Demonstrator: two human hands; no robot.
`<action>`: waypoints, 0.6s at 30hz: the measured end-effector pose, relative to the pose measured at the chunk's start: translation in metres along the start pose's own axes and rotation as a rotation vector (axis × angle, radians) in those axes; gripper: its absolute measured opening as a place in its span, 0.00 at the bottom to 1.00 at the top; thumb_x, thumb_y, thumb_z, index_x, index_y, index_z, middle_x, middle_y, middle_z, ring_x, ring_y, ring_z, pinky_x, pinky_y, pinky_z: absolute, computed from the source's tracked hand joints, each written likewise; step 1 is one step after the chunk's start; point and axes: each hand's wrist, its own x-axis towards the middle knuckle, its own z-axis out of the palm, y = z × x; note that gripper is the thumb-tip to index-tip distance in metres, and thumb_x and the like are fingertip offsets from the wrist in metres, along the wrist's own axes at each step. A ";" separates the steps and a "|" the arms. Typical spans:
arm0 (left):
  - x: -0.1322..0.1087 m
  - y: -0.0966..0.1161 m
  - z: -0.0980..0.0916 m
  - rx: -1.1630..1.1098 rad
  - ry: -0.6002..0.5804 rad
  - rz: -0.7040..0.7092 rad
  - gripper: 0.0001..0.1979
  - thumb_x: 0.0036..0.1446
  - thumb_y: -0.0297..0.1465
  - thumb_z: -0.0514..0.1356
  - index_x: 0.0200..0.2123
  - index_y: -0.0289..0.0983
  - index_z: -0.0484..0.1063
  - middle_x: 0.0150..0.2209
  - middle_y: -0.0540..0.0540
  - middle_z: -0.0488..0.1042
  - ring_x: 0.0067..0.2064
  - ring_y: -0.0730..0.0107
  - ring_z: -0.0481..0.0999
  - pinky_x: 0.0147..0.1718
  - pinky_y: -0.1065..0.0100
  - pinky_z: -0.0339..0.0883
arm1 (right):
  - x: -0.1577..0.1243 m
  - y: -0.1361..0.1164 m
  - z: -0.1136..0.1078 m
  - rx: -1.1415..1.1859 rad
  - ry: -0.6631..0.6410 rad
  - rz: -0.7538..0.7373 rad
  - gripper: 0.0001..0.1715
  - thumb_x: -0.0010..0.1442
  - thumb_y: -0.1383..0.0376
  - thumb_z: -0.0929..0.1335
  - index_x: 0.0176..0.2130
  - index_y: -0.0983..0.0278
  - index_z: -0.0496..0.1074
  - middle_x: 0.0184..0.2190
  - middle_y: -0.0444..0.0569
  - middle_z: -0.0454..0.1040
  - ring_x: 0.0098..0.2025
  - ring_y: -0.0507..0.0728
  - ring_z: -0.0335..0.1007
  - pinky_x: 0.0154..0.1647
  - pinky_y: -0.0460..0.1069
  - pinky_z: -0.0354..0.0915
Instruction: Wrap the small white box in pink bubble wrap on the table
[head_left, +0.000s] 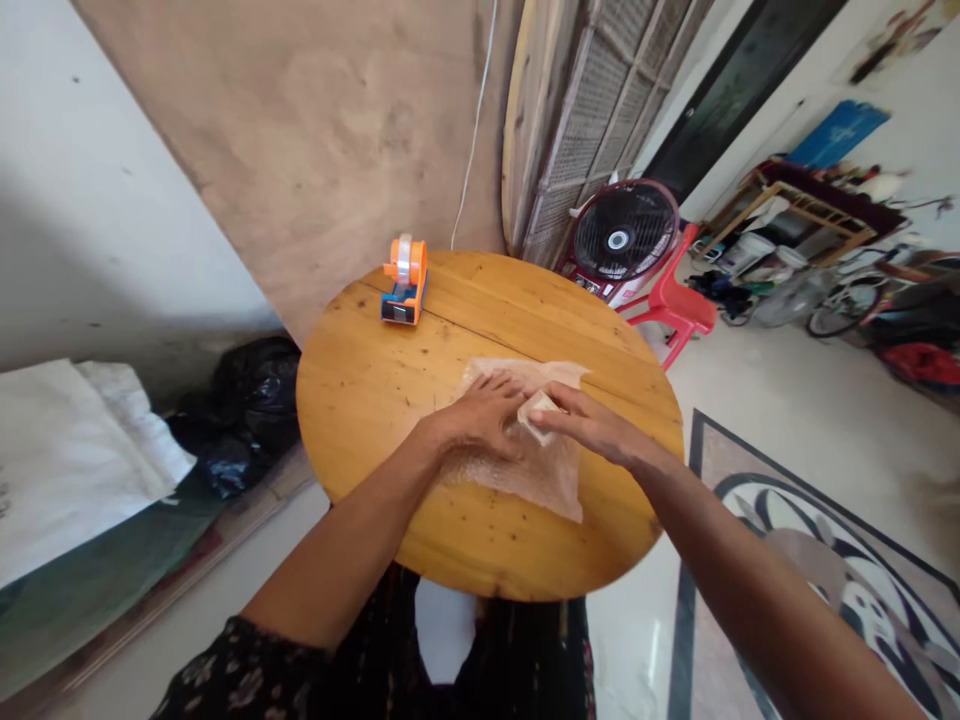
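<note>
A sheet of bubble wrap (551, 480) lies spread on the round wooden table (360, 400). My left hand (484, 410) rests flat on the sheet, fingers spread and nothing held. Just to its right, my right hand (581, 420) grips a small whitish box-like block (537, 415) between thumb and fingers, over the bubble wrap. What the block is exactly, I cannot make out. Whether it touches the sheet is also unclear.
An orange and blue tape dispenser (405, 285) stands near the table's far left edge. Beyond the table are a fan (626, 235) and a red plastic chair (679, 295). Black bags (255, 395) and a white sack (75, 460) lie at the left.
</note>
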 end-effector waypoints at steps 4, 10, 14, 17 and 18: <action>0.000 -0.001 -0.005 -0.023 0.033 0.057 0.40 0.40 0.41 0.66 0.57 0.36 0.60 0.59 0.36 0.62 0.63 0.42 0.56 0.61 0.49 0.48 | -0.005 0.022 0.000 -0.093 0.078 0.050 0.26 0.55 0.44 0.66 0.34 0.64 0.65 0.28 0.43 0.62 0.31 0.52 0.57 0.30 0.47 0.54; -0.002 -0.003 -0.014 -0.165 0.060 0.047 0.31 0.41 0.27 0.59 0.52 0.36 0.61 0.51 0.40 0.67 0.52 0.52 0.67 0.51 0.56 0.63 | 0.004 0.025 0.006 -0.363 0.170 0.074 0.25 0.55 0.46 0.67 0.40 0.64 0.64 0.33 0.45 0.69 0.32 0.54 0.62 0.30 0.46 0.54; -0.002 -0.008 -0.012 -0.222 0.070 0.083 0.33 0.41 0.27 0.59 0.55 0.35 0.59 0.51 0.39 0.67 0.51 0.52 0.67 0.50 0.56 0.63 | 0.007 0.015 0.016 -0.526 0.138 0.044 0.24 0.57 0.51 0.67 0.48 0.61 0.65 0.38 0.48 0.73 0.37 0.58 0.68 0.32 0.47 0.56; -0.002 -0.011 -0.009 -0.244 0.102 0.108 0.35 0.41 0.27 0.58 0.57 0.36 0.57 0.52 0.38 0.67 0.52 0.52 0.67 0.51 0.56 0.63 | 0.009 0.013 0.023 -0.648 0.157 0.055 0.29 0.56 0.54 0.69 0.54 0.61 0.63 0.42 0.53 0.75 0.41 0.61 0.70 0.34 0.48 0.57; -0.002 -0.012 -0.009 -0.252 0.111 0.122 0.36 0.41 0.27 0.58 0.57 0.36 0.57 0.52 0.39 0.67 0.52 0.53 0.67 0.51 0.56 0.63 | 0.010 0.014 0.024 -0.666 0.166 0.060 0.32 0.55 0.55 0.69 0.56 0.61 0.61 0.44 0.54 0.75 0.43 0.62 0.71 0.35 0.49 0.58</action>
